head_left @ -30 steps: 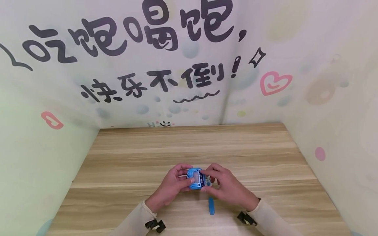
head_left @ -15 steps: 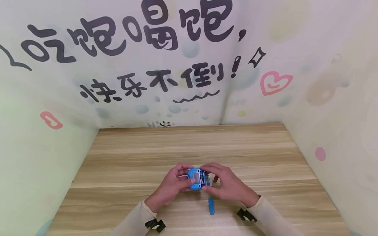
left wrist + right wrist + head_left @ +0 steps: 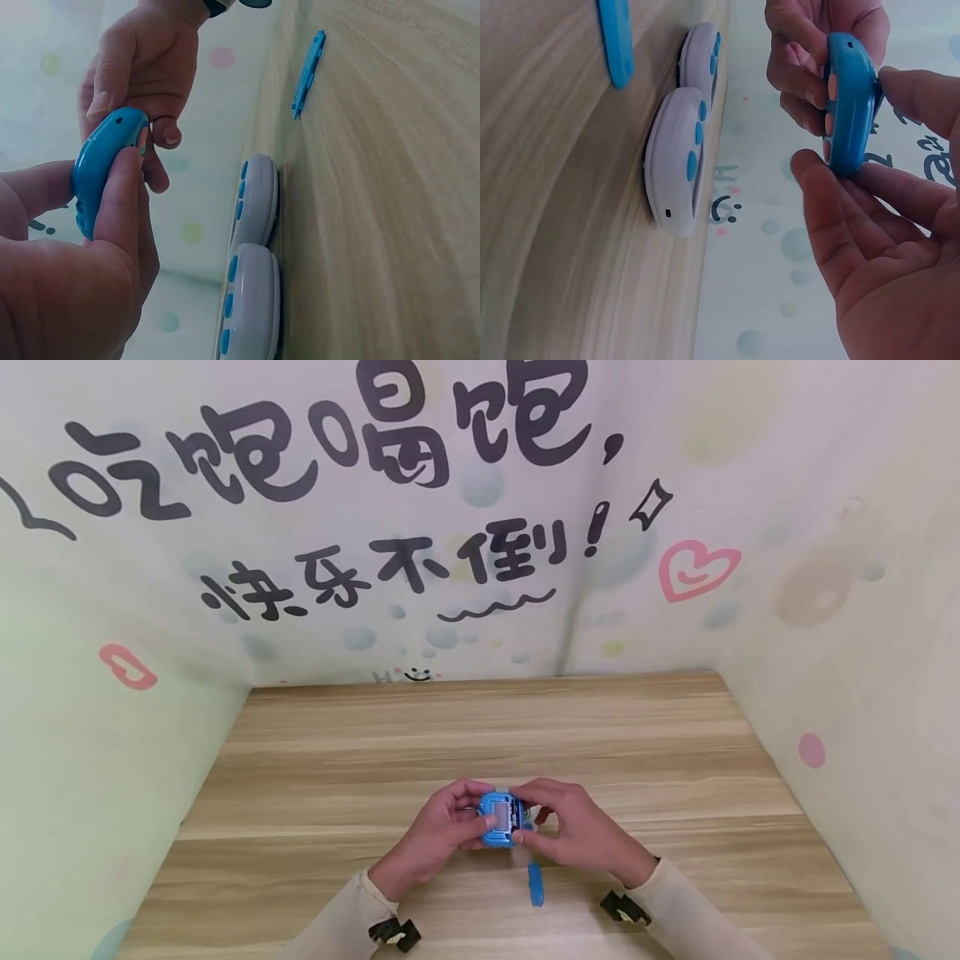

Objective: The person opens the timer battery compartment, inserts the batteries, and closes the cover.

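Observation:
Above the table, both hands hold a small blue rounded plastic device (image 3: 498, 818) with a grey panel on its upper face. A dark recess with a printed, battery-like thing in it shows along the device's right side. My left hand (image 3: 435, 835) grips the left side, thumb on the face and fingers at the edges. With thumb and forefinger, my right hand (image 3: 581, 831) pinches the right side at its two corners. Orange buttons line one edge in the right wrist view. On the wood lies a blue strip-like cover (image 3: 536, 883), below the right hand.
Two white rounded devices with blue buttons stand on the table under the hands: a nearer one (image 3: 255, 300) and a second one (image 3: 259, 195) in the left wrist view. A printed wall (image 3: 480, 635) borders the wooden table (image 3: 337, 735) at the back.
My right forefinger has shifted from over the recess to the device's upper right corner. The device has moved slightly right and nearer. The blue strip stays in place.

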The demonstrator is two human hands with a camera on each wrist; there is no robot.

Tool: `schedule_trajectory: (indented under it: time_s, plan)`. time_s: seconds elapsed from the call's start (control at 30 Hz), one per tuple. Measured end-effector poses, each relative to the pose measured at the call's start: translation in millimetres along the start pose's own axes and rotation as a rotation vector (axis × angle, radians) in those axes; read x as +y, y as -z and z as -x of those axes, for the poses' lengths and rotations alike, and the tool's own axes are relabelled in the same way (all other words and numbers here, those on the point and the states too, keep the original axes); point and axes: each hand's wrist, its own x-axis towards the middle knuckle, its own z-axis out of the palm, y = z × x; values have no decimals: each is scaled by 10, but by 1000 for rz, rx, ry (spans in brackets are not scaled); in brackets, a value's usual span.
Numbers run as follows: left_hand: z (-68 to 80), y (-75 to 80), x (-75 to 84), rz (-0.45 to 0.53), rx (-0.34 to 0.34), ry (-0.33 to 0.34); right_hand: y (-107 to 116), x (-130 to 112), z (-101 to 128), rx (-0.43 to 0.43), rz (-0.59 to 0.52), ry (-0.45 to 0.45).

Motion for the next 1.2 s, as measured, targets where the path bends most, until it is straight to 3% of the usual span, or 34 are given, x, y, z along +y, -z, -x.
schedule_trajectory:
  time_s: [0.33, 0.67, 0.97, 1.2]
  plan:
    - [15, 10, -20, 6, 14, -2, -52, -25, -27, 6, 26, -16]
    - [35, -13, 14, -16, 13, 6, -71, -34, -31, 51, -243, -191]
    - [44, -25, 3, -5, -15, 0, -86, -19, -39, 28, -320, -213]
    - [38, -23, -5, -21, -13, -5, -61, -48, -48, 7, -286, -211]
